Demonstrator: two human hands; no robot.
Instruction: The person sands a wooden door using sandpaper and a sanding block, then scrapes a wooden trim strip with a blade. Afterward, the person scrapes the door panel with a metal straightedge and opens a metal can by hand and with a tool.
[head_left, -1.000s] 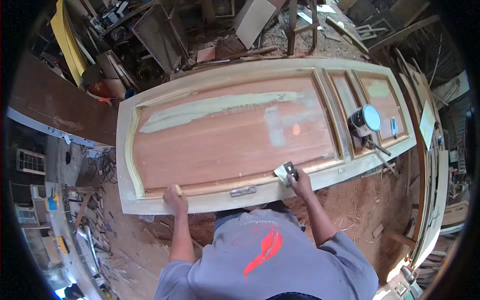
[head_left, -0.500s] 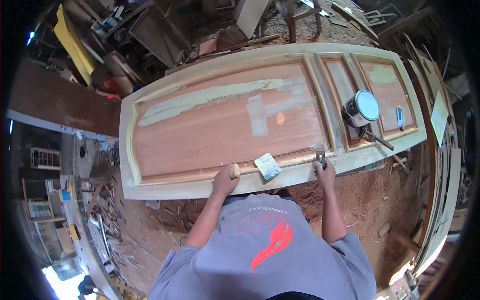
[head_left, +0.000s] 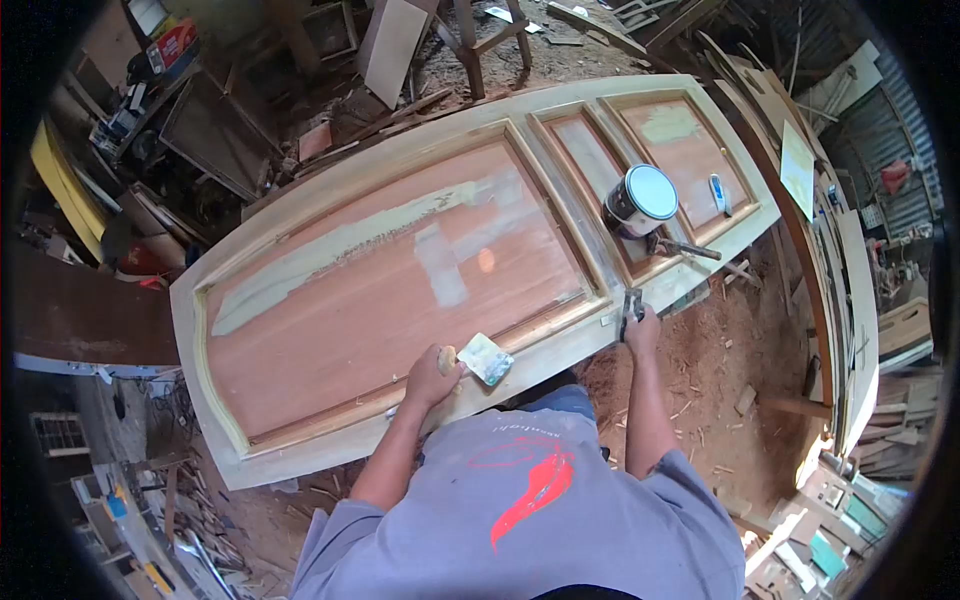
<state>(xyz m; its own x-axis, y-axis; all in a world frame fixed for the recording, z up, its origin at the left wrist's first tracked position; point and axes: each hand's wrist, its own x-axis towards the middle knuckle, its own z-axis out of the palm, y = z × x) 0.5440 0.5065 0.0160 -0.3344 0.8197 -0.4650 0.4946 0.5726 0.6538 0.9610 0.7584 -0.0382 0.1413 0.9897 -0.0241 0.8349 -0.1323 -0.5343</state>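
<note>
My left hand (head_left: 432,378) is closed on the yellowish handle of what looks like a wide putty knife (head_left: 486,359). Its squarish blade is smeared with pale filler and extends right over the door's near edge. A smaller dark-bladed scraper (head_left: 632,300) is gripped in my right hand (head_left: 642,328), at the door's near rail. Under both tools lies the wooden panel door (head_left: 350,345), its reddish panels patched with pale filler. An open paint can (head_left: 642,202) stands on the door's smaller panels, and a blue-and-white cutter-like tool (head_left: 718,194) lies farther right.
Beside the can, a dark hammer-like tool (head_left: 685,247) lies across the door's near rail. Wooden boards (head_left: 800,270) lean along the right side. Shavings cover the dirt floor (head_left: 710,400). Scrap and a yellow curved sheet (head_left: 68,190) crowd the far left.
The view has turned, so the door appears tilted and shifted left. My left hand and the wide putty knife appear farther left and lower. Both hands keep their tools.
</note>
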